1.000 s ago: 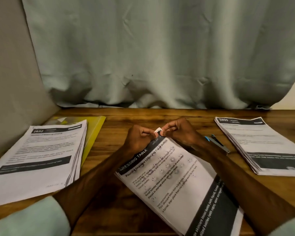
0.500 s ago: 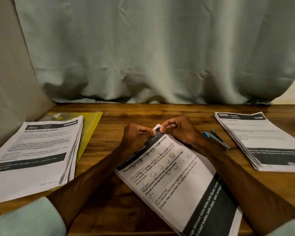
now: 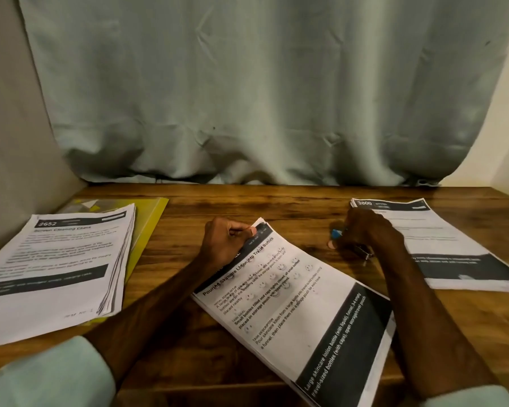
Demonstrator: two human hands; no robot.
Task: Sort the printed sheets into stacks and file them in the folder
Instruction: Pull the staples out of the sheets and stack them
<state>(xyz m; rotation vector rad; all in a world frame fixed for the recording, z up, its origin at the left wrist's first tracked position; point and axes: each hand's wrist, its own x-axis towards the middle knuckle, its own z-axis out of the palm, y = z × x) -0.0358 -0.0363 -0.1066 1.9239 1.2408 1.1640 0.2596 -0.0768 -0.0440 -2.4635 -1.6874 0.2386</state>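
Listing the hazards at this moment, by item: middle stack [image 3: 300, 312] of printed sheets, lying askew on the desk [image 3: 276, 207] between the two forearms, far corner held by the left hand [image 3: 228, 245], grip clamped on that corner between thumb and curled fingers; risk, only one corner is held, so the lower sheets may fan or slide, and any fastening made then would lock them in crooked; right hand [image 3: 368, 233], grip curled round the stapler [image 3: 336, 234], blue end showing past the fingers, hand blurred, so firmness of hold cannot be judged; risk, a loose hold could drop the stapler onto the desk or bring it to the corner at a slant and miss some sheets; right stack [image 3: 459, 245], lying flat, its near-left edge overlapped in view by the right hand, contact not discernible; risk, wrist or forearm may drag the top sheet out of line when the hand moves off; left stack [image 3: 56, 259], resting on the yellow folder [image 3: 149, 230] and covering most of it; risk, the folder cannot be opened without shifting this stack, and a careless lift would spill pages; general risk, the three stacks carry different headings, and loose sheets sliding across the desk would undo the sorting
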